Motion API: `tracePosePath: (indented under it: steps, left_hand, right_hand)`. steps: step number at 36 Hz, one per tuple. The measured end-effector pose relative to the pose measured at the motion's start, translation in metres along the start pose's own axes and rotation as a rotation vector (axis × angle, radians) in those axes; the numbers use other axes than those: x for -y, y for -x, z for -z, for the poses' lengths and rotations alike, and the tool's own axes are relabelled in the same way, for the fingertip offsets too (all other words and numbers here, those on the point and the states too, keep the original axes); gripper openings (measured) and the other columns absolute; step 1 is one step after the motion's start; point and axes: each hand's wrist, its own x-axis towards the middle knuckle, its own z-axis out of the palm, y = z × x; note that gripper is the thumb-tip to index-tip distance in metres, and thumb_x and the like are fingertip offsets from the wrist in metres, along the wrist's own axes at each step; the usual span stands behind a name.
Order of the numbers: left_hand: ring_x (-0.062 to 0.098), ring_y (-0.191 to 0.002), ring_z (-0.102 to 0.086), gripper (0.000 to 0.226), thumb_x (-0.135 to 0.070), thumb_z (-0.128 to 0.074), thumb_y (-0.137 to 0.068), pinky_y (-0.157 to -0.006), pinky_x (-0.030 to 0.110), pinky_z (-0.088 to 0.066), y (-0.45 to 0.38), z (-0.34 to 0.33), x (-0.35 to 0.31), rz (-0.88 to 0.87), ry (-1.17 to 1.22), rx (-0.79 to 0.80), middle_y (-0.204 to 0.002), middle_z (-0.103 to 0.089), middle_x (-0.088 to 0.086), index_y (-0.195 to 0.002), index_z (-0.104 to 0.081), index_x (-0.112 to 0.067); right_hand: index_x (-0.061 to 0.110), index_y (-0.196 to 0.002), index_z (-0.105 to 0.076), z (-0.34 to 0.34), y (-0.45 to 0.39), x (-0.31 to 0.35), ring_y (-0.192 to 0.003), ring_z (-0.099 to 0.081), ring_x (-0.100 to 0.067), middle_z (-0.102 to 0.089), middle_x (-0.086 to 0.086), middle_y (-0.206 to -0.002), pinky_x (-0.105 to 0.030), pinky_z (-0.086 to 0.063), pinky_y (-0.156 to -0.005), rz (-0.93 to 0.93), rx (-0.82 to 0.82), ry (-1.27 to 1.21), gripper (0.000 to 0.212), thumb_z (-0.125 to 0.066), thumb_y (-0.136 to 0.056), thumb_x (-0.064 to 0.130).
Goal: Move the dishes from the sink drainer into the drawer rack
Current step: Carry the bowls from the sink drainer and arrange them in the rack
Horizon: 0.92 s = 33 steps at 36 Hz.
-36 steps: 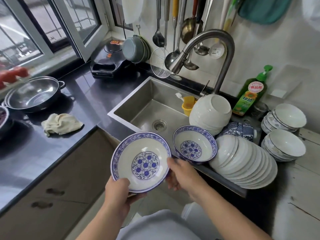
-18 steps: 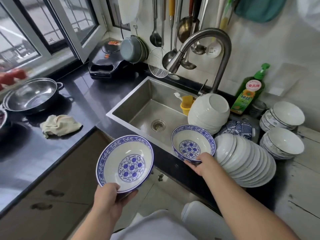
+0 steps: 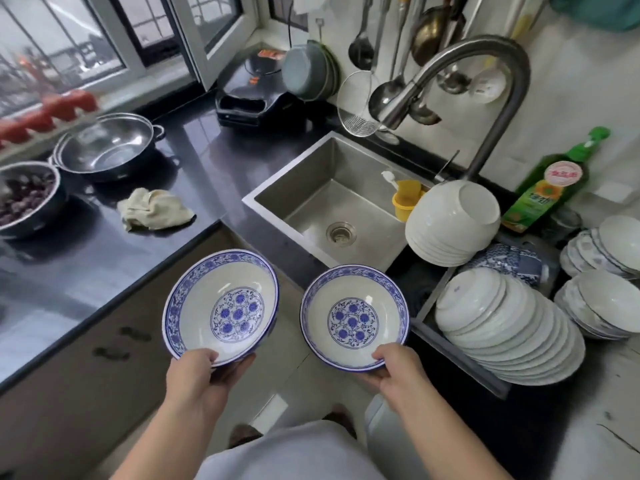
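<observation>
1. Head view, hands: the left hand (image 3: 199, 374) held a blue-patterned bowl (image 3: 221, 308) by its near rim, thumb on the inside and fingers curled underneath. The right hand (image 3: 401, 370) gripped a second matching bowl (image 3: 355, 317) the same way. Both bowls hung in the air in front of the cabinets, side by side and just apart, tilted so their insides faced the camera.

2. Head view, what was left: the drainer (image 3: 460, 370) over the right part of the sink (image 3: 308, 188) held a long row of white plates (image 3: 509, 334) leaning on edge, a stack of white bowls (image 3: 450, 223) lying on its side behind them, and a blue-patterned piece (image 3: 505, 263) between the two. More bowl stacks (image 3: 606, 271) sat on the counter to the right, outside the drainer.

3. Head view, progress: the drawer rack was not in sight, so nothing could be counted as put away. Judging by the full drainer, the job looked to be at an early stage; these two bowls were lifted but not yet delivered, and most of the dishes remained to be moved.
</observation>
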Motion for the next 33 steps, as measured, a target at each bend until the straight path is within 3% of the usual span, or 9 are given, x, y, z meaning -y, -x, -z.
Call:
tracePosePath:
  steps: [5, 10, 13, 15, 18, 21, 24, 28, 33]
  left_hand:
    - [0.055, -0.101, -0.061, 0.073, 0.020, -0.028, -0.084, -0.053, 0.056, -0.060, -0.003, 0.049, -0.011, -0.038, 0.111, -0.140, -0.137, -0.051, 0.027, -0.151, -0.033, -0.008]
    - [0.057, -0.114, -0.057, 0.073, 0.019, -0.023, -0.083, -0.086, 0.067, -0.053, 0.009, 0.110, -0.026, -0.023, 0.213, -0.226, -0.140, -0.050, 0.029, -0.150, -0.036, -0.008]
    - [0.056, -0.110, -0.058, 0.074, 0.018, -0.024, -0.082, -0.070, 0.073, -0.053, 0.018, 0.162, -0.034, -0.051, 0.335, -0.273, -0.136, -0.053, 0.026, -0.149, -0.039, -0.011]
    - [0.055, -0.108, -0.058, 0.073, 0.018, -0.026, -0.082, -0.057, 0.071, -0.052, 0.020, 0.198, -0.039, -0.071, 0.395, -0.313, -0.132, -0.053, 0.025, -0.146, -0.041, -0.014]
    - [0.055, -0.106, -0.059, 0.069, 0.017, -0.027, -0.082, -0.055, 0.069, -0.054, 0.029, 0.262, -0.047, -0.091, 0.478, -0.375, -0.132, -0.056, 0.024, -0.137, -0.046, -0.019]
    - [0.048, -0.092, -0.061, 0.053, 0.017, -0.028, -0.085, -0.054, 0.066, -0.051, 0.042, 0.324, -0.055, -0.107, 0.566, -0.405, -0.123, -0.056, 0.025, -0.124, -0.047, -0.013]
    - [0.047, -0.085, -0.062, 0.054, 0.017, -0.030, -0.084, -0.051, 0.063, -0.055, 0.051, 0.405, -0.061, -0.133, 0.621, -0.458, -0.115, -0.059, 0.026, -0.126, -0.049, -0.010]
    - [0.055, -0.097, -0.065, 0.064, 0.017, -0.031, -0.077, -0.068, 0.067, -0.058, 0.062, 0.506, -0.063, -0.120, 0.693, -0.491, -0.119, -0.063, 0.031, -0.133, -0.053, -0.005]
    - [0.059, -0.103, -0.063, 0.067, 0.017, -0.030, -0.074, -0.071, 0.069, -0.057, 0.080, 0.612, -0.076, -0.163, 0.829, -0.557, -0.123, -0.063, 0.033, -0.131, -0.056, -0.006]
  right_hand:
    - [0.003, -0.117, -0.060, -0.030, 0.001, -0.029, -0.102, -0.066, -0.046, -0.064, -0.027, -0.118, -0.056, -0.062, -0.068, -0.030, 0.066, 0.124, 0.039, -0.048, -0.084, -0.015]
    - [0.004, -0.113, -0.061, -0.069, 0.024, -0.055, -0.102, -0.066, -0.043, -0.065, -0.025, -0.114, -0.055, -0.061, -0.071, -0.027, 0.135, 0.227, 0.036, -0.046, -0.086, -0.015]
    - [0.003, -0.111, -0.061, -0.092, 0.043, -0.080, -0.101, -0.065, -0.042, -0.065, -0.025, -0.112, -0.050, -0.062, -0.065, -0.009, 0.188, 0.299, 0.033, -0.047, -0.087, -0.015]
    - [0.004, -0.105, -0.060, -0.105, 0.056, -0.099, -0.099, -0.065, -0.041, -0.065, -0.025, -0.112, -0.056, -0.061, -0.076, 0.003, 0.224, 0.342, 0.029, -0.047, -0.087, -0.014]
    - [-0.002, -0.114, -0.059, -0.129, 0.079, -0.141, -0.094, -0.065, -0.040, -0.065, -0.023, -0.105, -0.062, -0.056, -0.087, 0.031, 0.227, 0.407, 0.032, -0.047, -0.087, -0.013]
    - [-0.004, -0.130, -0.053, -0.146, 0.102, -0.193, -0.106, -0.065, -0.049, -0.065, -0.027, -0.115, -0.064, -0.060, -0.074, 0.058, 0.236, 0.447, 0.045, -0.048, -0.086, -0.013]
    - [-0.004, -0.136, -0.050, -0.165, 0.134, -0.261, -0.110, -0.062, -0.052, -0.062, -0.031, -0.126, -0.046, -0.060, -0.048, 0.067, 0.272, 0.485, 0.050, -0.049, -0.087, -0.013]
    - [-0.003, -0.134, -0.050, -0.181, 0.183, -0.347, -0.099, -0.064, -0.045, -0.061, -0.030, -0.127, -0.047, -0.059, -0.058, -0.001, 0.327, 0.486, 0.048, -0.043, -0.088, -0.014]
    - [0.001, -0.139, -0.046, -0.208, 0.235, -0.436, -0.091, -0.064, -0.042, -0.063, -0.026, -0.110, -0.049, -0.061, -0.052, -0.081, 0.368, 0.610, 0.052, -0.043, -0.089, -0.014]
